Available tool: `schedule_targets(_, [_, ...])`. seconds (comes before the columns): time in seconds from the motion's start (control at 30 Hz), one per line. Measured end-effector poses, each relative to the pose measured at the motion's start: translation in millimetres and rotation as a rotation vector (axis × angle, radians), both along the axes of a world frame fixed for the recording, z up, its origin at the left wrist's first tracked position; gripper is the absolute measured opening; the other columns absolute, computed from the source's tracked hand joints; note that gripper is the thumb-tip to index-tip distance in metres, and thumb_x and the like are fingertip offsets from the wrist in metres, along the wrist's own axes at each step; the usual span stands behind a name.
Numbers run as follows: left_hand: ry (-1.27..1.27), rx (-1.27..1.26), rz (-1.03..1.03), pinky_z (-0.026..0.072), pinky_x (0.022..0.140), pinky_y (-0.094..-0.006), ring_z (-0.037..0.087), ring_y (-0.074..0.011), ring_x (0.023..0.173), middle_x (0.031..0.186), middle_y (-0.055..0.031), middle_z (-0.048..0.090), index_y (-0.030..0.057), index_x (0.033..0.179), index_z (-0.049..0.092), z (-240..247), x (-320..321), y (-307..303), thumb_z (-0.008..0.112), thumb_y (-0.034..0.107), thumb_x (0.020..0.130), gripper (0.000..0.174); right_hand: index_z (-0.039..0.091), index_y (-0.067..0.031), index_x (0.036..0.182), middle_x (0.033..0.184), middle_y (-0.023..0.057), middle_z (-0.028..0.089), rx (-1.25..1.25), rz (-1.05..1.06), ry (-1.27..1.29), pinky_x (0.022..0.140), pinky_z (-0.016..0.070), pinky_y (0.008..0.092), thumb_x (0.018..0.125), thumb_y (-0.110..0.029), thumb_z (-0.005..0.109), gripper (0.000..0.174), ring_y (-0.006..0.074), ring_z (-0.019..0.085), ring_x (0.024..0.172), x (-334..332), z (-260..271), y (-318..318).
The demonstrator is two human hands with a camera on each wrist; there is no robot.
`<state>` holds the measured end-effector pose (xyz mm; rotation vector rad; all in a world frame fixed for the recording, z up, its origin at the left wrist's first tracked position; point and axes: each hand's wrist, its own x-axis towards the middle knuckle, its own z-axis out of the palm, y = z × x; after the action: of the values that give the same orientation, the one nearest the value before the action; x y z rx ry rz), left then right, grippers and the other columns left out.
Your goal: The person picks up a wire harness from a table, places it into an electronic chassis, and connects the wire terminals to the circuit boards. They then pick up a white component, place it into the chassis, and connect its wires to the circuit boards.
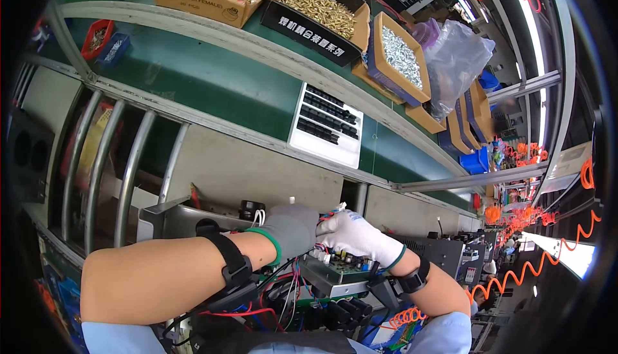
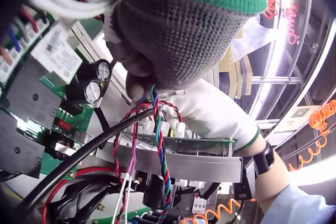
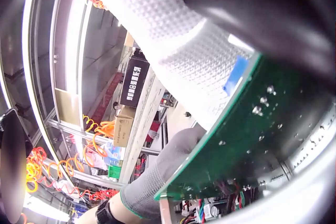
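Note:
My left hand [image 1: 293,225], in a grey knit glove with a green cuff, curls its fingers at a bundle of twisted coloured wires [image 2: 157,129] running down from its fingertips. Against it is my right hand [image 1: 357,235], in a white glove, its bent fingers at coloured wires with a white connector [image 1: 340,207]. Part of that grip is hidden behind the grey glove. Below the hands lies a green circuit board [image 1: 351,264] with white sockets, set on a grey metal bracket [image 2: 194,166]. The right wrist view shows the board's green edge [image 3: 220,145] close under the white glove.
An opened metal chassis with capacitors [image 2: 92,85], cables and another board surrounds the hands. Beyond it stand a white tray of black parts [image 1: 327,125] and boxes of brass fittings [image 1: 315,9] and silver screws [image 1: 400,57]. Metal rollers [image 1: 132,167] are left; orange coiled hoses [image 1: 534,260] hang right.

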<state>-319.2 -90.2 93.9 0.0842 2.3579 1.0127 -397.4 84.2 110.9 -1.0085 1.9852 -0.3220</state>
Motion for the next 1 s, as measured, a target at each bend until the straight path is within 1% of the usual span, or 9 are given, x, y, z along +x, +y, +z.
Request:
schedule_targets(0.1, [-0.006,0.016,-0.044,0.0524,0.081,-0.0455,0.066,-0.0352,0.089,0.093,-0.0183,0.068,0.0077,0.098,0.067,3.0,0.6,-1.0,0.051,0.03,0.087,0.03,0.072,-0.0093,0.101,0.091,0.0126,0.07,0.211,-0.128,-0.102,0.078,0.0503,0.0339,0.083,-0.024,0.064,0.025,0.0273,0.066,0.084,1.1,7.5,-5.0])
schedule_targets(0.17, [0.013,0.004,-0.044,0.0525,0.081,-0.0457,0.066,-0.0353,0.089,0.094,-0.0191,0.068,0.0075,0.099,0.067,1.1,0.9,-0.3,0.051,0.03,0.087,0.03,0.072,-0.0083,0.099,0.089,0.0123,0.07,-0.03,0.06,-0.097,0.076,0.0502,0.0336,0.083,-0.023,0.064,0.023,0.0272,0.066,0.082,-3.0,-4.5,4.9])
schedule_targets(0.2, [0.012,0.004,-0.04,0.0525,0.081,-0.0457,0.066,-0.0353,0.089,0.094,-0.0191,0.068,0.0075,0.099,0.067,1.6,0.4,-1.1,0.051,0.03,0.087,0.03,0.072,-0.0083,0.099,0.089,0.0123,0.07,-0.03,0.063,-0.098,0.076,0.0502,0.0336,0.083,-0.023,0.064,0.023,0.0272,0.066,0.082,-3.7,-7.3,8.6])
schedule_targets(0.27, [-0.016,0.01,-0.055,0.0528,0.08,-0.0455,0.066,-0.0356,0.089,0.094,-0.0194,0.068,0.0072,0.099,0.067,4.3,-0.3,-2.9,0.051,0.03,0.087,0.03,0.071,-0.0058,0.097,0.087,0.0134,0.069,-0.01,-0.118,-0.273,0.075,0.0499,0.0333,0.083,-0.021,0.064,0.022,0.0269,0.065,0.08,-0.9,-2.8,6.6])
schedule_targets(0.5, [-0.056,0.048,-0.03,0.0528,0.08,-0.0458,0.067,-0.0354,0.089,0.095,-0.0198,0.068,0.0054,0.097,0.068,12.3,-2.3,-5.1,0.051,0.031,0.087,0.032,0.07,-0.0033,0.098,0.087,0.0149,0.069,0.053,-0.138,-0.21,0.075,0.0495,0.0312,0.082,-0.017,0.064,0.022,0.0271,0.065,0.08,2.1,15.3,-6.6])
schedule_targets(0.6, [-0.071,0.038,-0.03,0.0524,0.08,-0.0463,0.067,-0.0354,0.09,0.095,-0.0208,0.068,0.0043,0.096,0.068,14.1,-2.0,-5.5,0.051,0.032,0.087,0.034,0.07,-0.0064,0.101,0.089,0.0143,0.069,0.059,-0.129,-0.22,0.077,0.0496,0.0312,0.082,-0.018,0.064,0.023,0.027,0.066,0.082,1.4,14.7,-7.2])
schedule_targets(0.67, [-0.105,0.069,-0.024,0.052,0.081,-0.0467,0.066,-0.0362,0.091,0.096,-0.0219,0.067,0.0034,0.095,0.068,15.4,-2.8,-6.3,0.05,0.033,0.088,0.036,0.07,-0.0083,0.104,0.09,0.0143,0.069,0.197,-0.181,-0.26,0.077,0.0498,0.0318,0.082,-0.019,0.064,0.025,0.0269,0.066,0.082,2.9,22.4,-14.6])
schedule_targets(0.87, [-0.118,0.072,0.003,0.0516,0.082,-0.0464,0.066,-0.0368,0.092,0.096,-0.0226,0.067,0.0017,0.095,0.067,5.4,-2.5,-0.6,0.05,0.04,0.089,0.042,0.07,-0.0085,0.104,0.088,0.0149,0.069,0.24,-0.139,-0.13,0.075,0.0504,0.0322,0.082,-0.02,0.063,0.026,0.0266,0.067,0.08,5.1,22.8,-14.1])
schedule_targets(1.0, [-0.081,0.069,-0.016,0.0516,0.082,-0.0457,0.065,-0.0367,0.093,0.097,-0.0229,0.066,0.0018,0.096,0.067,-0.8,-0.6,-0.2,0.051,0.044,0.088,0.046,0.071,-0.0099,0.104,0.087,0.0153,0.069,0.237,-0.153,-0.164,0.075,0.0507,0.0333,0.082,-0.018,0.061,0.025,0.0284,0.067,0.079,5.4,24.5,-14.2])
